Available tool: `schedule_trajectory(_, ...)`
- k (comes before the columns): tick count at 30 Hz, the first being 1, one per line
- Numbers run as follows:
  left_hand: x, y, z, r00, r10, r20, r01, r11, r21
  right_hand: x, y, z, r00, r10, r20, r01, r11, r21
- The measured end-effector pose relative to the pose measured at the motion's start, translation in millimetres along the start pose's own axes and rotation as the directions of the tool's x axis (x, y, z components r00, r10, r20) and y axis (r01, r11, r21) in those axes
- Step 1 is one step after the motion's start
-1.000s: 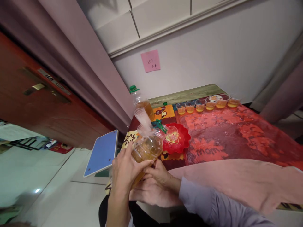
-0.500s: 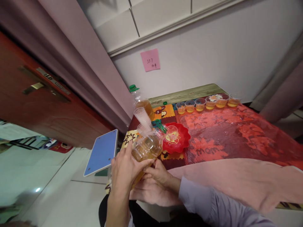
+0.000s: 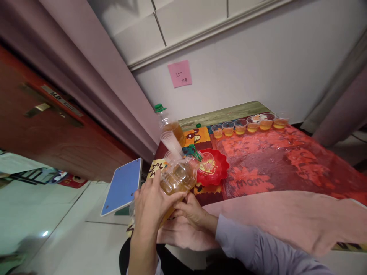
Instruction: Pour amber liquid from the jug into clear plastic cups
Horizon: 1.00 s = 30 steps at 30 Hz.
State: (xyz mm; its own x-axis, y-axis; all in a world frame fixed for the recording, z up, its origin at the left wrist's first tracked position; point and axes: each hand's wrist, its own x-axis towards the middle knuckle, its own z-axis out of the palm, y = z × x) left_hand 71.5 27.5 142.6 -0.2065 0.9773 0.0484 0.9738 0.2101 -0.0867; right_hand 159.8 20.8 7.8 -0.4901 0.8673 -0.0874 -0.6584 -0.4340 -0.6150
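Note:
Both my hands grip a large clear plastic bottle (image 3: 179, 179) of amber liquid, tilted with its neck toward the right. My left hand (image 3: 151, 200) wraps its left side, and my right hand (image 3: 192, 210) holds it lower down, some fingers hidden behind it. The bottle's mouth is over a clear plastic cup (image 3: 207, 162), which sits in a red scalloped plate (image 3: 219, 176). Whether liquid is flowing is too small to tell. A green plastic strip (image 3: 196, 153) shows by the bottle's neck. Just behind the bottle leans a stack of clear cups (image 3: 171, 143).
Several cups of amber liquid (image 3: 241, 126) stand in a row along the table's back edge. A second bottle with a green cap (image 3: 174, 128) stands at the back left, near a loose green cap (image 3: 198, 125). A blue board (image 3: 123, 187) is left of the table.
The camera view has shifted slightly. Both hands keep their hold on the tilted bottle, whose mouth stays over the cup in the red plate.

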Motion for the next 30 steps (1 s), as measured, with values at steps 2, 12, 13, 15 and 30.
schedule_trajectory(2,0.5,0.8,-0.5,1.0,-0.003,0.005,0.003,1.0,0.005,0.1,0.4,-0.2,1.0,-0.006,-0.004,0.006,1.0,-0.002)
schedule_trajectory(12,1.2,5.2,-5.0,1.0,-0.008,0.008,0.008,1.0,0.011,1.2,0.5,-1.0,1.0,-0.006,0.004,0.006,1.0,0.011)
schedule_trajectory(13,1.3,5.3,-4.9,1.0,-0.008,0.005,0.008,1.0,0.013,1.4,0.3,-1.0,1.0,-0.001,0.002,0.001,1.0,0.013)
schedule_trajectory(15,1.4,5.1,-4.3,1.0,-0.002,-0.003,0.002,1.0,0.019,1.9,-0.3,-1.1,1.0,0.009,0.007,-0.009,1.0,0.011)
schedule_trajectory(30,2.5,7.0,-2.7,1.0,0.013,-0.024,-0.012,0.999,0.034,3.8,2.5,-4.2,1.0,-0.012,0.01,0.012,1.0,-0.02)
